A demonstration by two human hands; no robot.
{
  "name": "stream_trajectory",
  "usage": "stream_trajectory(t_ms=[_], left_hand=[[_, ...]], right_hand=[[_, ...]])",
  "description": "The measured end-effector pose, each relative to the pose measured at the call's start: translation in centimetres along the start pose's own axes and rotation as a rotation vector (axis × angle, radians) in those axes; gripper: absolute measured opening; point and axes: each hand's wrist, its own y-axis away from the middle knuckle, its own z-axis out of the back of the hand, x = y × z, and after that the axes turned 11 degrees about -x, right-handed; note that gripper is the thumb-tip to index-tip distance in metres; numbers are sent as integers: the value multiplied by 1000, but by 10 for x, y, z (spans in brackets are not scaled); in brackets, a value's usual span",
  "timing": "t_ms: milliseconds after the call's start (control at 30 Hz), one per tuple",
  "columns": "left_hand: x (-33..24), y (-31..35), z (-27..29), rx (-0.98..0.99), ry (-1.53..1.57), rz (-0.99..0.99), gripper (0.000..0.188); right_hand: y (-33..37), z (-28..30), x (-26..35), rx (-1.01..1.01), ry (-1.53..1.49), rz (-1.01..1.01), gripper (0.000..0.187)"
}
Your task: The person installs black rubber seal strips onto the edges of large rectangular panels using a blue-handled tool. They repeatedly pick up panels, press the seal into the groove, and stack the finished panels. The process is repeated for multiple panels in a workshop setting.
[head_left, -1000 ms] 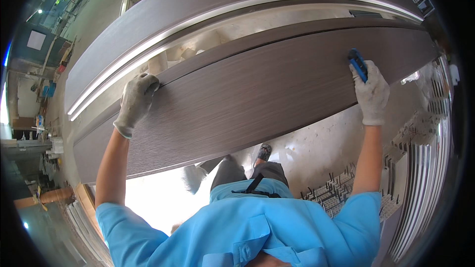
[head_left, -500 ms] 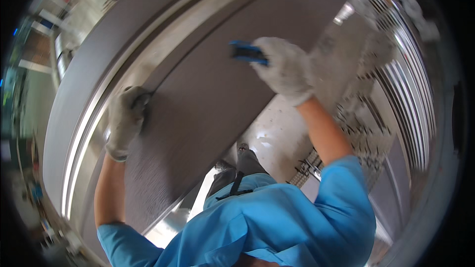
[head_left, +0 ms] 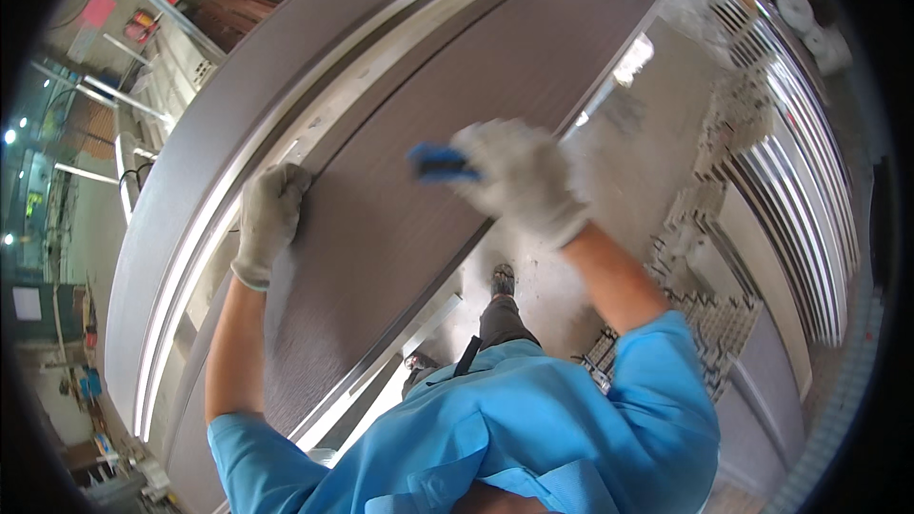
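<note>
- The right hand (head_left: 524, 176), in a pale glove, is closed around a blue-and-black tool (head_left: 443, 164); both are blurred, so the exact finger placement cannot be told.
- The tool is over the middle of the brown board (head_left: 381, 266), sticking out to the left of the hand; whether it touches the surface cannot be told.
- Its long axis runs nearly crosswise, with the free end to the left; blur hides what that end is like.
- It looks light and stiff, probably plastic-bodied, and should sit safely in one fist by the end within the glove, the free end kept clear of the fingers.
- The left hand (head_left: 271, 214), gloved too, has its fingers curled at the board's far long edge, beside the dark groove; whether they pinch the edge or only rest there cannot be told.
- The board lies in front of the person, its long axis running from lower left to upper right, the groove following its far edge; the lens bends these lines.
- It seems stiff but awkward for its length, perhaps heavy; the finely lined face could slip under gloves and scratch, so both long edges look the better hold.
- Beyond it, a second board (head_left: 181, 195) runs alongside, with a bright strip along its near side.
</note>
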Motion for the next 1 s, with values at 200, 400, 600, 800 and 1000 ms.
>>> stream_trajectory(t_ms=[200,400,600,800,1000], left_hand=[[-38,-46,-48,-11,-76,60,17],[-106,-143,-130,75,-109,-13,19],[-173,-222,-204,-36,-102,-132,18],[-160,-225,-210,-45,6,-234,17],[-161,-221,-218,-80,42,-256,16]], right_hand=[[-45,2,-180,13,270,-194,36],[-48,-13,-191,6,191,-164,32],[-55,-4,-184,-17,123,-160,28],[-56,-3,-182,-30,76,-193,31],[-53,-4,-186,-1,-9,-227,32]])
